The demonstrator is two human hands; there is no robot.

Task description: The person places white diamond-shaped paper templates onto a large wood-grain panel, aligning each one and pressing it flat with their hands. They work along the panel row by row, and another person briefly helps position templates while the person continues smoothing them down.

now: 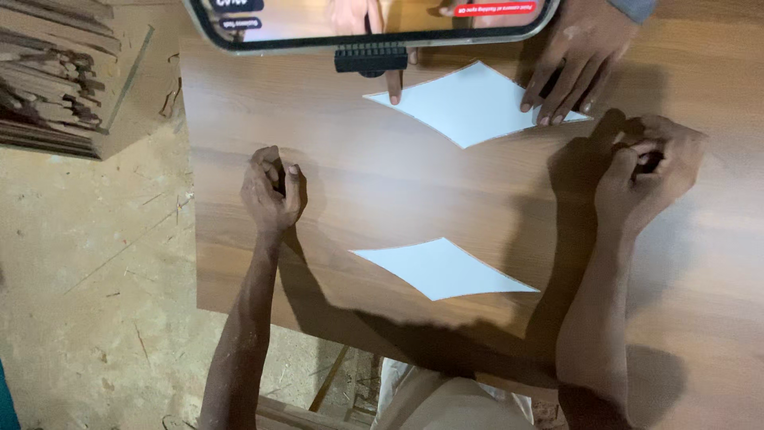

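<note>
My left hand (272, 191) rests as a closed fist on the wood-grain board (358, 183), near its left edge, with nothing seen in it. My right hand (649, 171) is curled shut on the board at the right; something small and dark may be pinched in its fingers, but I cannot make it out. A white curved-diamond sheet (442, 269) lies flat between my arms. A second white diamond sheet (476, 103) lies farther away, pressed down by another person's hand (577, 60) and a fingertip (394, 86).
A phone in a clamp mount (370, 28) hangs over the board's far edge. A stack of wooden strips and boards (56, 80) sits at the upper left. A dusty floor (95, 279) lies left of the board.
</note>
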